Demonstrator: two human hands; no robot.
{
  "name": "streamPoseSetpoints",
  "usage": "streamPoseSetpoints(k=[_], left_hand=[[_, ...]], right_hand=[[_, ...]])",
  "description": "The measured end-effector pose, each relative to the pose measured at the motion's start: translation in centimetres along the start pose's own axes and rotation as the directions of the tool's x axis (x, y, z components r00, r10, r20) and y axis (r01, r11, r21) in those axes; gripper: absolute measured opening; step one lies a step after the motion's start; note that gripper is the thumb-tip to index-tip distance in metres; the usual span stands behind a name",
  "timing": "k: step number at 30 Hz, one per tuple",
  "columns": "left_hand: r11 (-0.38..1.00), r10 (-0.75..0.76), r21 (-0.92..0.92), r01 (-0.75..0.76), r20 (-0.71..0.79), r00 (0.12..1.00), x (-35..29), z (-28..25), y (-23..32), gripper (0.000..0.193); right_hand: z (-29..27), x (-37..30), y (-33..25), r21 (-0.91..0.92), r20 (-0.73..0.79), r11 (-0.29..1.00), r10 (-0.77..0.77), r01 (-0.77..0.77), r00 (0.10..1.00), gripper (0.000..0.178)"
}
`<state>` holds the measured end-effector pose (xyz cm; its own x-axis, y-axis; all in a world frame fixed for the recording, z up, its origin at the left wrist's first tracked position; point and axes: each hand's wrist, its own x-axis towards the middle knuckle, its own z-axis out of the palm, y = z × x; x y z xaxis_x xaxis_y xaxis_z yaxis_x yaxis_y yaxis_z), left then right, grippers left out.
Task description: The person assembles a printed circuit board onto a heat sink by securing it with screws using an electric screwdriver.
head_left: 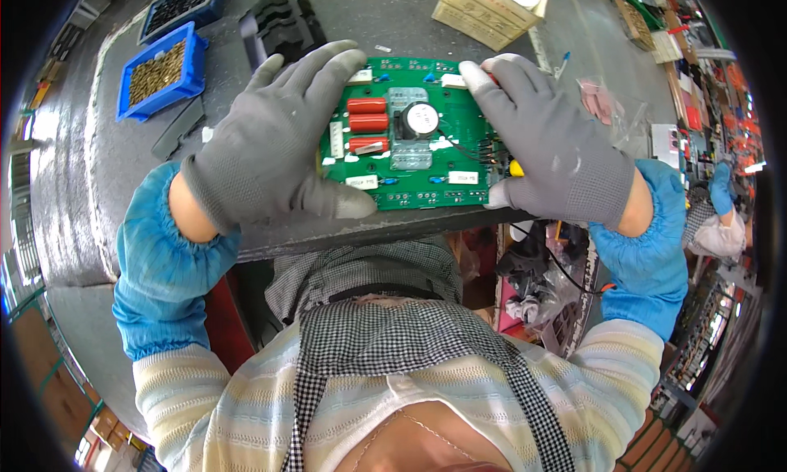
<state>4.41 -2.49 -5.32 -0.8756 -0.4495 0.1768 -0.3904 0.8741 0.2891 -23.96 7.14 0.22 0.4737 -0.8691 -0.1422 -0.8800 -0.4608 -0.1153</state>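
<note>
Grey-gloved left hand [275, 136] and grey-gloved right hand [557, 148], fingers clamped at opposite ends, hold the green rectangular circuit board [459, 115] between them, an edge grip likely sparing its red cylindrical components [367, 123].

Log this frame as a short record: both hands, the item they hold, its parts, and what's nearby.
Left hand: gloved, holding the left side, fingers at far edge, thumb at near edge
Right hand: gloved, holding the right side likewise
Item: green board
Parts: three red cylinders, right of them a round white-topped part
Far left: blue bin of small brass-coloured pieces
Far right: carton
</note>
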Motion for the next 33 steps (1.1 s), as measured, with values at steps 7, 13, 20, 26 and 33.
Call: streamPoseSetpoints(k=[7, 13, 20, 26, 33], left_hand=[[1.0, -0.028, 0.0, 0.028, 0.09, 0.996, 0.4, -0.6, 0.0, 0.135], [0.999, -0.032, -0.006, 0.033, 0.113, 0.993, 0.1, -1.0, 0.6, 0.136], [0.999, -0.034, 0.042, 0.03, 0.109, 0.993, -0.2, -1.0, 0.8, 0.142], [0.992, -0.069, 0.119, 0.051, 0.157, 0.985, 0.2, -0.6, 0.7, 0.145], [0.987, -0.104, 0.148, 0.07, 0.235, 0.966, 1.0, -2.0, 1.7, 0.136]], right_hand=[[0.0, -0.3, 0.5, -0.032, -0.017, 0.999, -0.022, 0.021, 1.0, 0.116], [-0.6, -0.2, 0.0, -0.066, 0.017, 0.998, 0.012, -0.011, 1.0, 0.112], [-0.7, -0.1, 0.1, -0.062, 0.02, 0.998, 0.001, 0.0, 1.0, 0.108], [-0.9, 0.1, -0.1, -0.06, 0.076, 0.997, 0.044, -0.04, 0.996, 0.107], [-0.6, -0.3, 0.5, -0.017, 0.02, 0.999, -0.028, 0.028, 0.999, 0.111]])
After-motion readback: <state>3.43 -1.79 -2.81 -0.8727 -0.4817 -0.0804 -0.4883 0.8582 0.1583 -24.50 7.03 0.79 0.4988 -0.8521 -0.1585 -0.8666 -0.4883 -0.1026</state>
